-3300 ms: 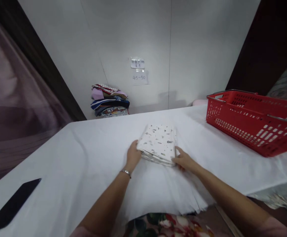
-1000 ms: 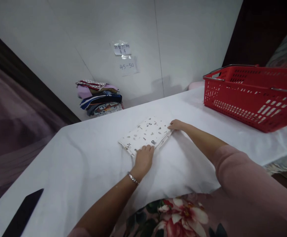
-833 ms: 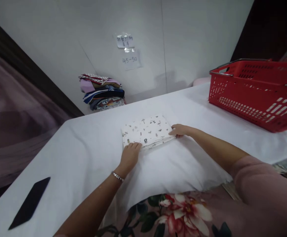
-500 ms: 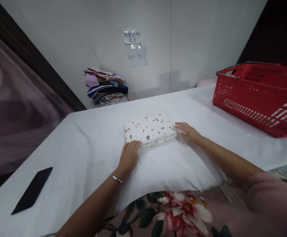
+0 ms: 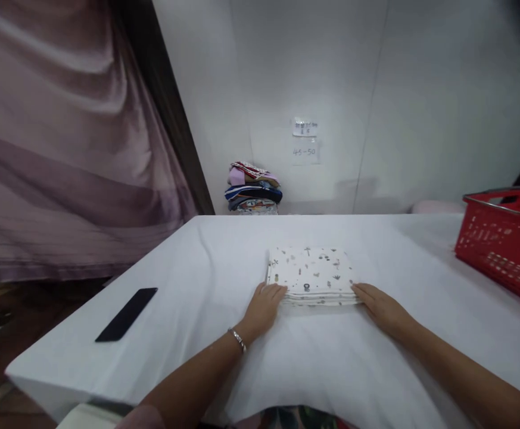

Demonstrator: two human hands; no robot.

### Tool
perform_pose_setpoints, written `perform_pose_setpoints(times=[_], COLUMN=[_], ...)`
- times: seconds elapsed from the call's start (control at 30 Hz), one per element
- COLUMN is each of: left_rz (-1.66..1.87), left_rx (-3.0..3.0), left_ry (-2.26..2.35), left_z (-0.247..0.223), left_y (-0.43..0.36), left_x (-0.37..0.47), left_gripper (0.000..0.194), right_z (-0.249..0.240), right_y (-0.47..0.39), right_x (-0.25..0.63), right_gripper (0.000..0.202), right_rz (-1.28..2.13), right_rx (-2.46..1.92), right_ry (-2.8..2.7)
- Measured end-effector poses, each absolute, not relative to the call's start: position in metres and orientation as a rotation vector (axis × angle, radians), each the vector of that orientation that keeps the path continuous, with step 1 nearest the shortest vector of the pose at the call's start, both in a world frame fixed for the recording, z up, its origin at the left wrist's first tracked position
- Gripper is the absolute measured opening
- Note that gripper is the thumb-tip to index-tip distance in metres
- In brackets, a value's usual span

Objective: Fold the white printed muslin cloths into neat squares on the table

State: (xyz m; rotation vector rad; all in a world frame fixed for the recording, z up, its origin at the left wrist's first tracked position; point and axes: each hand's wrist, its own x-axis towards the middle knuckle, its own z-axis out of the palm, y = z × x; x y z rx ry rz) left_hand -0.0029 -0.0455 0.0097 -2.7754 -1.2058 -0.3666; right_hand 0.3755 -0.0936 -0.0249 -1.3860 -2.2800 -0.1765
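A folded white cloth with small scattered grey and brown prints lies in the middle of the table, its several layers showing along the near edge. My left hand, with a silver bracelet at the wrist, rests its outstretched fingers on the near left corner. At the near right corner, the straight fingertips of my right hand touch the cloth. Neither thumb shows clearly.
A white sheet covers the table. A dark flat rectangle lies at left, and a red plastic basket stands at right. Behind the table rises a stack of folded fabrics. Paper notes hang on the wall; a pink curtain hangs left.
The view has turned left and levelled, so everything sits further right and lower. My right hand has closed in from beside the cloth onto its near right corner. The left stays at its corner.
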Motion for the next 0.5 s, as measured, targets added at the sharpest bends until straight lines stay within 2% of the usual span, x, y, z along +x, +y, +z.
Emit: perform_pose_setpoints(times=[0.27, 0.5], left_rz=[-0.456, -0.619], left_rx=[-2.793, -2.889], left_ry=[-1.180, -1.216], left_z=[0.014, 0.072], left_y=[-0.038, -0.034], left_x=[0.002, -0.008], left_gripper=[0.052, 0.060], right_z=[-0.018, 0.049], right_y=[-0.081, -0.086], right_x=[0.383, 0.383], right_gripper=[0.051, 0.049], right_rz=[0.034, 0.190], right_rx=[-1.457, -1.525], right_ry=[-2.287, -2.197])
